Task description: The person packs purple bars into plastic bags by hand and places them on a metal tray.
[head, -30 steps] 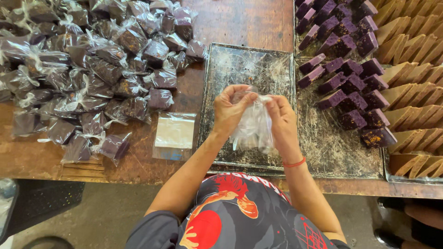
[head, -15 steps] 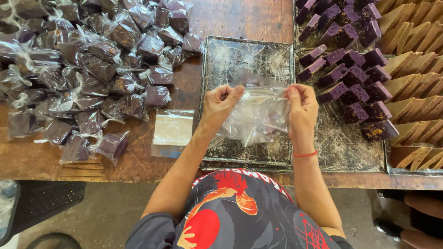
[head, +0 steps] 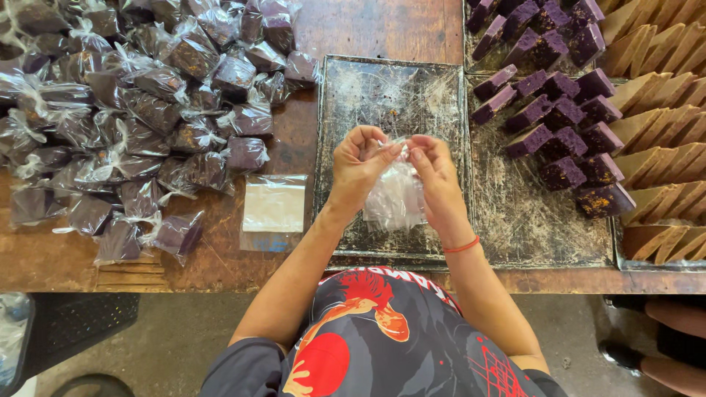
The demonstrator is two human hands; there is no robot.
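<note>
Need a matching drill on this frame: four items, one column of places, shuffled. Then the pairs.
Things:
1. clear plastic bag
2. purple cake blocks, unwrapped
3. pile of wrapped purple blocks
4. flat stack of clear bags

Places:
A. left end of the table
B. on the wood beside the dark metal tray
C. between both hands
D. right tray

Pairs: 1-C, 2-D, 3-A, 4-B

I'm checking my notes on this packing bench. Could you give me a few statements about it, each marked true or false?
1. Both hands, left hand and right hand, pinch a clear plastic bag. True.
2. The wrapped purple blocks lie to the person's right. False: to the left.
3. The metal tray under the hands is full of blocks. False: it holds none.
4. Unwrapped purple blocks lie to the right. True.
</note>
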